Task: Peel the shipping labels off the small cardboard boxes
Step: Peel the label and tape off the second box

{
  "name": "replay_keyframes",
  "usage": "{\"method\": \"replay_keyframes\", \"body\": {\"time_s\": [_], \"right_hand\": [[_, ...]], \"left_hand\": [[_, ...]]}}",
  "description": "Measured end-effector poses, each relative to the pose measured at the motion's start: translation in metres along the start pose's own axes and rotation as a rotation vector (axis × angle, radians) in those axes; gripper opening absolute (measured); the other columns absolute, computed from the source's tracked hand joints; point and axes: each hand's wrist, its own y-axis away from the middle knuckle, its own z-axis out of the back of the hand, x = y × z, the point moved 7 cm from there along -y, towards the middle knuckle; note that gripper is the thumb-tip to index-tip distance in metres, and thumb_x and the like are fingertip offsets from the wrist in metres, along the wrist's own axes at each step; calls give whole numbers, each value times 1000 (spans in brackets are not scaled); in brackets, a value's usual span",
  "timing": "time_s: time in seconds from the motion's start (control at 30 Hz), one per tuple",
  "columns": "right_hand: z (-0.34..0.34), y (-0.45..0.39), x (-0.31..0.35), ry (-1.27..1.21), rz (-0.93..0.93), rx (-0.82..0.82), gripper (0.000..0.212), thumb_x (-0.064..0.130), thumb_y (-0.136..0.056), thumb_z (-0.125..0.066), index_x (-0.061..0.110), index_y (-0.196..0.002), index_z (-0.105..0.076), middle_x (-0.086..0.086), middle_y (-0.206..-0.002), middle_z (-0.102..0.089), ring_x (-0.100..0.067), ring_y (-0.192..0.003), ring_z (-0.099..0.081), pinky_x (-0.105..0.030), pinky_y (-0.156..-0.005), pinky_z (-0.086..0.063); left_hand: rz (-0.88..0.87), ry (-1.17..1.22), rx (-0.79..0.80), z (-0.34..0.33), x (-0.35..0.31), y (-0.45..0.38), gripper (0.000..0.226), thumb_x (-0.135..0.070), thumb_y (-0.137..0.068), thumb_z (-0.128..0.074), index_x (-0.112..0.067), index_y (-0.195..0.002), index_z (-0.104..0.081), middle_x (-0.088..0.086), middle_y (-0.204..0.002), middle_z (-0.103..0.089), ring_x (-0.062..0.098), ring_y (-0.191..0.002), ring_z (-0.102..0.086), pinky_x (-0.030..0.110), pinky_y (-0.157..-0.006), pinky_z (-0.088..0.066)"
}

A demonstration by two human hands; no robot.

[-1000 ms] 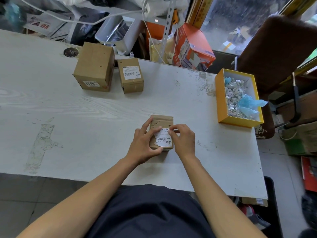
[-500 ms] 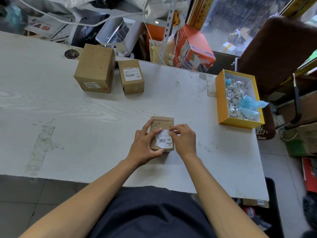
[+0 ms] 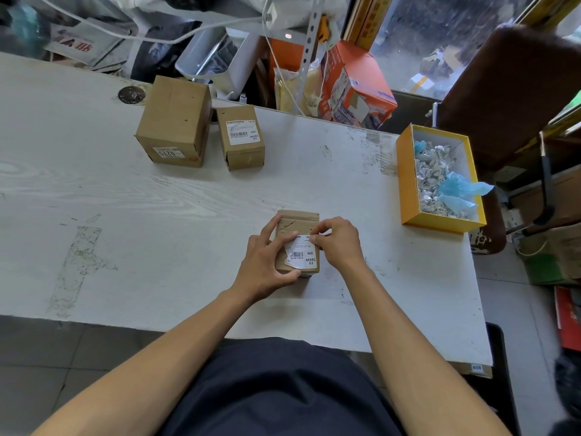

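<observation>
At lower centre, the left hand (image 3: 267, 262) grips the small box (image 3: 297, 221) while the right hand (image 3: 338, 243) pinches its label (image 3: 300, 254). Two more boxes (image 3: 243, 136) stand upper left; a yellow tray (image 3: 408, 184) of scraps sits right.

Held box label (image 3: 301, 252) — "MX MXRC 03".

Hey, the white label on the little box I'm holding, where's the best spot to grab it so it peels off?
Probably its lower left corner, pinched from the left. That edge of the label looks torn and slightly lifted off the box, while the right side lies flat. Your left hand already grips that side of the box; your right hand pinches at the top edge.
</observation>
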Motion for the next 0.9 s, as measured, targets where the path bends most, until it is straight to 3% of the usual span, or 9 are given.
{"method": "replay_keyframes", "body": {"time_s": [0.3,0.43,0.63,0.8,0.9], "right_hand": [[-1,-2,3,86,26,19,19,12,-81,-70,25,-69,-64,-4,-99,-62,-20,-91,-62,-30,-78,-48],[-2,3,3,102,42,-13,13,15,-85,-69,23,-75,-65,-3,-101,-59,-19,-90,-61,-34,-82,-51],[-4,27,-7,-76,113,-151,10,7,-84,-69,14,-91,-72,0,-101,-65,-11,-83,-66,-29,-81,-54],[-2,25,-8,-142,58,-125,15,5,-84,-67,14,-94,-73,1,-105,-64,-7,-83,-65,-10,-74,-46],[-2,24,-7,-146,48,-119,13,5,-83,-69,15,-90,-73,1,-102,-64,-9,-83,-65,-16,-75,-49]], "left_hand": [[0,8,-5,0,0,1,77,-53,-64,-67,-41,-138,-48,-24,-161,-9,21,-113,-38,35,-96,-43],[9,1,-1,-1,1,0,77,-50,-65,-70,-41,-138,-48,-26,-161,-7,20,-113,-37,34,-95,-42],[2,1,-6,0,1,1,77,-50,-65,-69,-40,-138,-48,-25,-162,-8,21,-114,-38,33,-95,-43],[13,11,-6,-1,1,0,78,-50,-64,-69,-39,-139,-49,-25,-161,-9,19,-115,-37,29,-95,-37],[10,3,-7,-1,1,0,79,-53,-64,-68,-38,-139,-49,-24,-162,-9,20,-116,-37,29,-95,-37]]}}
